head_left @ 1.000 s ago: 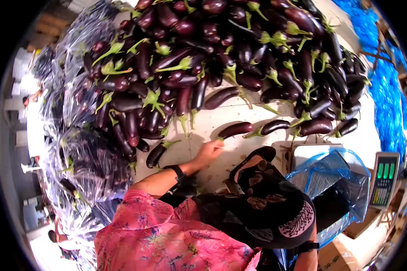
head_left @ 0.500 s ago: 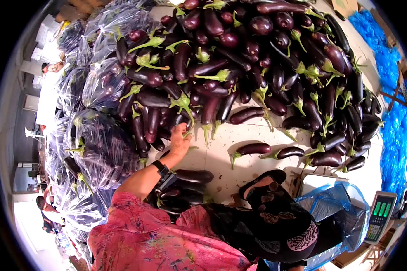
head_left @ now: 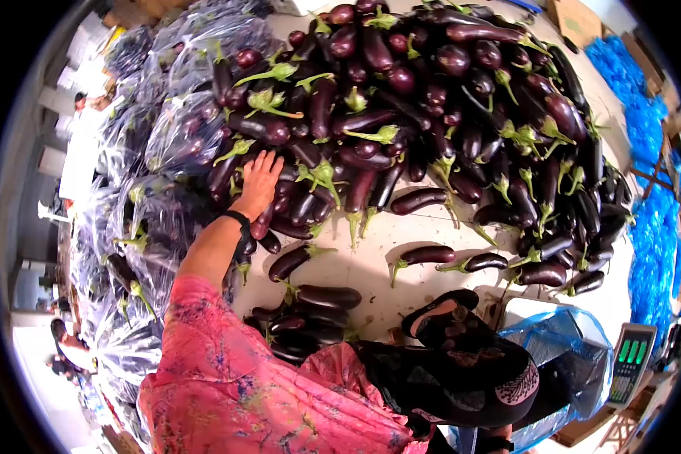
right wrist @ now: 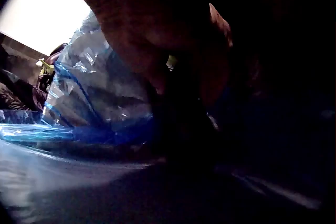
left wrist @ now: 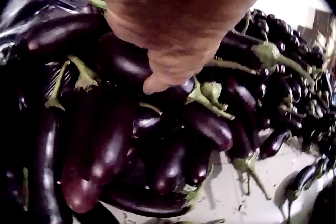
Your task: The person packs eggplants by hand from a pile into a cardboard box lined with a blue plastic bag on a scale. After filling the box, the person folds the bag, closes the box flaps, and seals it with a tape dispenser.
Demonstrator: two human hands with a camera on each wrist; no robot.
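In the head view, the left hand (head_left: 259, 185) lies on eggplants at the left side of a large heap, its fingers spread and fairly straight. Up close in the left wrist view, the hand (left wrist: 173, 35) is over a dark eggplant (left wrist: 123, 58); its thumb tip touches the eggplants and the other fingers are hidden. In the right wrist view, the right hand (right wrist: 157, 50) is in deep shadow, fingers pointing down beside a blue plastic bag (right wrist: 100, 82). Whether it holds anything cannot be made out. Only the right wrist shows in the head view, low beside the leg.
Filled clear bags (head_left: 166, 234) line the left. Several loose eggplants (head_left: 325, 296) lie close to the body, others (head_left: 425, 254) on the pale floor. The open blue bag (head_left: 583, 348) is at the right, near a scale display (head_left: 631, 365).
The left hand has moved from the pale floor to the front of the heap, then further up and left onto the eggplants, its fingers now spread. The head view has shifted.
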